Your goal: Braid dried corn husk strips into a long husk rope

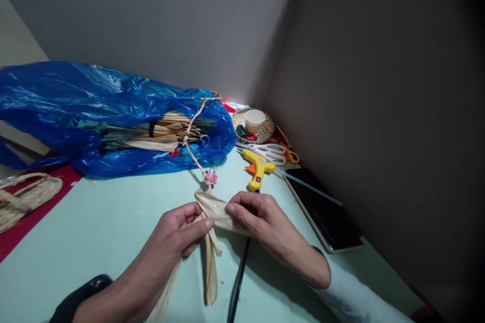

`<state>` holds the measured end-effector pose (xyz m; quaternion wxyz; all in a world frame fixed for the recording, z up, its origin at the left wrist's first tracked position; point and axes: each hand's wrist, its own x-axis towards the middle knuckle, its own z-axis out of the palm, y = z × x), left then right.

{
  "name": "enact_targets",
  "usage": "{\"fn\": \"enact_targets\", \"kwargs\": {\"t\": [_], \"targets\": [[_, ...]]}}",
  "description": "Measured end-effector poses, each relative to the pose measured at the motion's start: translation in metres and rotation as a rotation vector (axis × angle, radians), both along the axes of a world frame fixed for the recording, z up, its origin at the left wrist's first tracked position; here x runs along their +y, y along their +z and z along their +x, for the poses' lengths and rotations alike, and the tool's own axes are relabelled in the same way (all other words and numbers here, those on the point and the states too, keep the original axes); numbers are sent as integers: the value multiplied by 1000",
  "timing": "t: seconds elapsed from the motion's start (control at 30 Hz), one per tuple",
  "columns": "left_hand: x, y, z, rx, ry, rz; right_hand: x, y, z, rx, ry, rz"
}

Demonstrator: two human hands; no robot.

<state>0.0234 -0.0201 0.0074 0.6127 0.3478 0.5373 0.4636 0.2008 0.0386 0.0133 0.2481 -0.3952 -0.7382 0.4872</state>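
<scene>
Pale dried husk strips hang from between my hands, joined at the top to a twisted cord. My left hand pinches the strips between thumb and fingers. On the other side, my right hand grips a wide, flattened husk strip by its right part. A pink binder clip sits on the cord just beyond my fingers. The cord runs up and away across a blue plastic bag. The ends of the strips inside my fingers are hidden.
In the bag's opening lies a bundle of dried strips. A yellow glue gun, white-handled scissors, a woven basket holding a white cup, and a black tablet lie right of centre. A braided piece rests far left.
</scene>
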Motion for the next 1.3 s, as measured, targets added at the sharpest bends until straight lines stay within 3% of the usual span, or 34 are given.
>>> {"fn": "enact_targets", "kwargs": {"t": [0.17, 0.37, 0.7, 0.9, 1.13, 1.3], "targets": [[1, -6, -3, 3, -33, -13, 4, 3, 2, 235, -27, -337], [-1, -10, -5, 53, -49, -3, 5, 8, 6, 393, -77, -446], [-1, -15, -6, 87, -1, -17, -3, 1, 0, 406, -33, -417], [0, -17, -7, 70, 25, 67, -1, -1, -1, 501, 12, -445], [3, -16, -9, 136, -70, -10, 0, -6, -7, 470, -19, -431], [0, -12, -5, 146, -43, -38, -3, -14, -10, 385, -78, -292]]}}
